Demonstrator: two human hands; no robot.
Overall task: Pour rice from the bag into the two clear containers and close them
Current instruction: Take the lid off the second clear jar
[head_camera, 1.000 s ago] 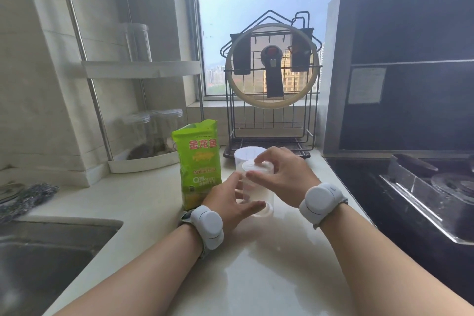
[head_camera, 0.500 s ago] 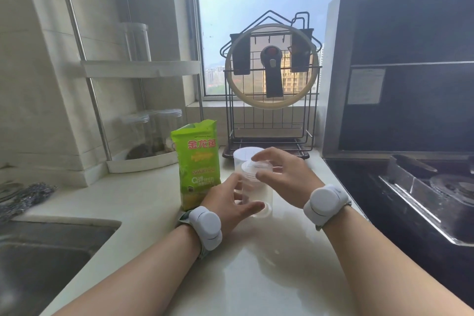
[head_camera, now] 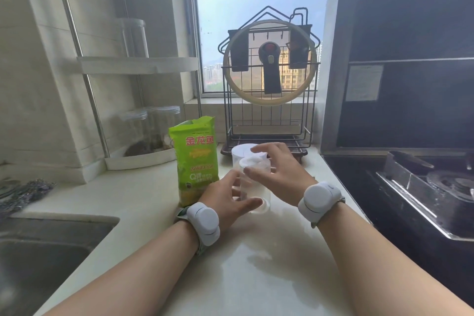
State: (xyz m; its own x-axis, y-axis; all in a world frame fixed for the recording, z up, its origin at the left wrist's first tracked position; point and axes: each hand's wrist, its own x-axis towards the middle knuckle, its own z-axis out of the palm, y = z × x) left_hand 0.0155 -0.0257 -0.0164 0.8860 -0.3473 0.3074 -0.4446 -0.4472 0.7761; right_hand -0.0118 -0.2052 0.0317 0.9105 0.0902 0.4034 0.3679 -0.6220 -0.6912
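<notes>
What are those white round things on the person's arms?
Each wrist wears one: a smooth white rounded pod with a thin seam line, on the left wrist and the right wrist. Each sits on a greenish strap. Both forearms are bare, with no sleeves, and the hands wear no gloves or rings that I can see.

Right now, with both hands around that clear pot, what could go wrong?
1. The front pot is slim and tall. The left hand only cups its base, so a twist on the lid by the right hand might tip it.
2. The second pot stands right behind, touching or nearly so, and could get knocked.
3. The rice bag stands upright beside the left wrist; a bump might topple it toward the sink.
</notes>
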